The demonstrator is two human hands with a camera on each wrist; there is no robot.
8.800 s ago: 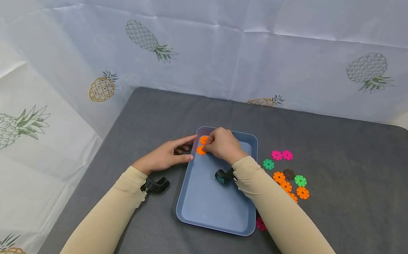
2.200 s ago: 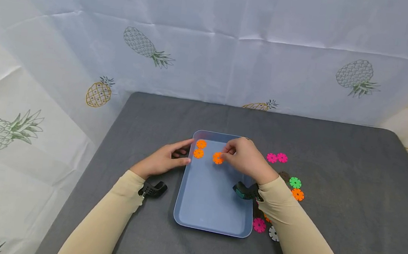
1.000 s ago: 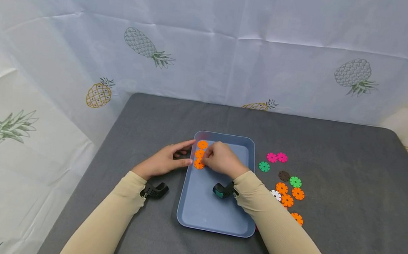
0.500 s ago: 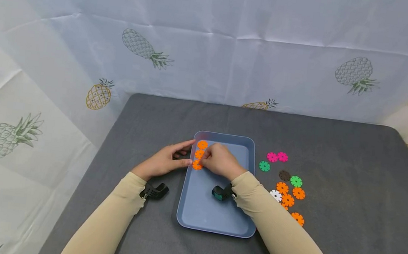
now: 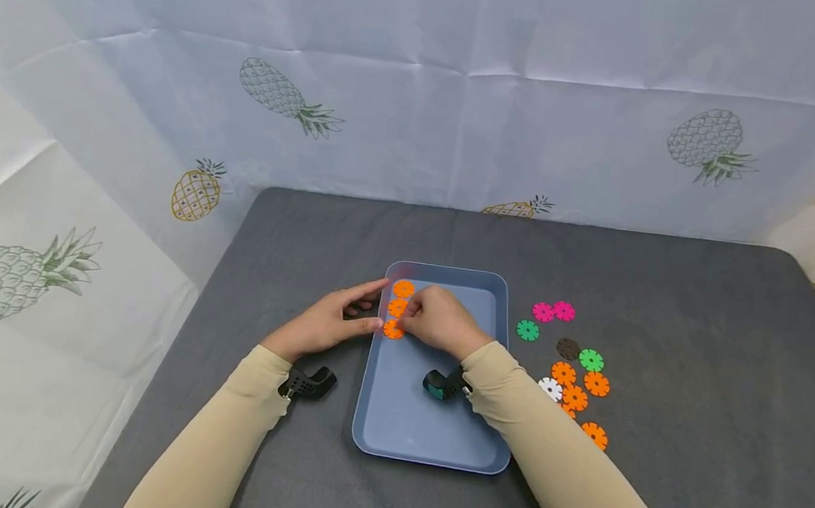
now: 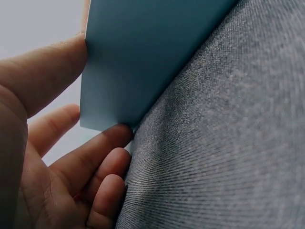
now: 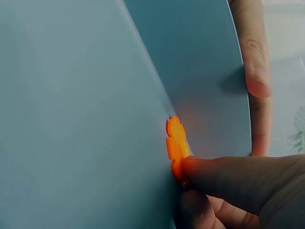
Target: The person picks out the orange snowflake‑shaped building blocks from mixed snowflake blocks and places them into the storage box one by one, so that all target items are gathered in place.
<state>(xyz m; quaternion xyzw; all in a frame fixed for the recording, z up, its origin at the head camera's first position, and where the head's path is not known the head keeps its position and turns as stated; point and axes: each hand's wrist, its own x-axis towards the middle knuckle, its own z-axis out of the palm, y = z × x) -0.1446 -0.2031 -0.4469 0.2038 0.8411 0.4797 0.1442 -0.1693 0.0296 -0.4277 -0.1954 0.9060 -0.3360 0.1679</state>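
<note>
A blue rectangular tray (image 5: pixel 427 415) lies lengthwise before me. Along its upper left inner edge, three orange notched plastic discs form a column: a far disc (image 5: pixel 403 289), a middle disc (image 5: pixel 397 307) and a near disc (image 5: pixel 393 330). My right hand (image 5: pixel 441 321) pinches the near disc; in the right wrist view, its thumb and a finger meet at the disc's edge (image 7: pixel 176 138), low by the tray wall. My left hand (image 5: pixel 325 318) rests against the tray's left side, thumb and index finger at the rim, the other fingers (image 6: pixel 97 171) loosely bent beside the outer wall.
To the tray's right on the grey cloth lie loose notched discs: two pink discs (image 5: pixel 553 312), a dark green disc (image 5: pixel 528 331), a brown disc (image 5: pixel 568 349), a bright green disc (image 5: pixel 592 360), a white disc (image 5: pixel 550 389) and several orange discs (image 5: pixel 597 384). My right sleeve (image 5: pixel 559 447) partly covers this area.
Since about two seconds ago, my right hand has carried an orange disc leftward to the column's near end. In the last half second it has barely moved; my left hand stays at the rim.
</note>
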